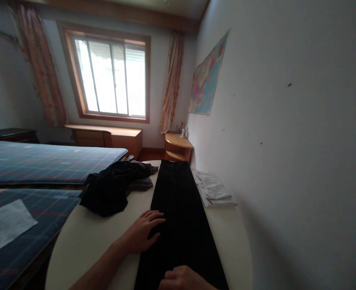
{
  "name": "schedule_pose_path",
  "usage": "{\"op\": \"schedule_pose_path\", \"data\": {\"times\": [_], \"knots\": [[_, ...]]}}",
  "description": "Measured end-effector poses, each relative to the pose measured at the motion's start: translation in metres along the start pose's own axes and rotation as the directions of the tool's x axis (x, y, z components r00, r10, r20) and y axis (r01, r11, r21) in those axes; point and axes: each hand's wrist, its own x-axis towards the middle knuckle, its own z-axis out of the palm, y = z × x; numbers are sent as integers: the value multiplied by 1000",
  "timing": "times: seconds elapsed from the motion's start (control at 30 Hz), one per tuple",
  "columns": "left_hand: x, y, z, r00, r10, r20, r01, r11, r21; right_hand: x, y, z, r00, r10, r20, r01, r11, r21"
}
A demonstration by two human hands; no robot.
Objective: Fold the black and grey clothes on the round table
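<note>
A pair of black trousers lies flat and lengthwise along the round white table. Fingers spread, my left hand rests on the left edge of the trousers, its thumb and fingertips on the dark cloth. At the bottom of the view, my right hand is over the near part of the trousers with its fingers curled in. Its fingertips are hidden, so whatever they may hold does not show. To the left, a crumpled heap of black clothing lies apart from the trousers.
The pale round table stands close to the right wall. A stack of white folded cloth or paper lies at its right edge. On the left are mattresses in blue plaid with a paper sheet. Wooden cabinets stand below the window.
</note>
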Motion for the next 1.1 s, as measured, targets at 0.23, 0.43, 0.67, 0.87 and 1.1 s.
{"op": "schedule_pose_path", "data": {"times": [0.23,0.43,0.67,0.87,1.1], "knots": [[-2,40,-6,973,117,200,-104,991,-79,-33,10,-76,978,205,42,-208,975,83],[1,51,-5,962,145,230,-132,989,-71,-45,12,-77,945,325,38,-326,926,189],[1,55,5,961,116,251,-98,992,-84,-51,12,-62,949,310,-49,-296,937,187],[-6,49,11,975,58,213,-40,995,-89,-44,2,-44,985,164,-56,-167,984,-65],[-7,63,-5,971,32,238,-13,996,-83,-32,-3,-37,999,38,-2,-38,978,-205]]}}
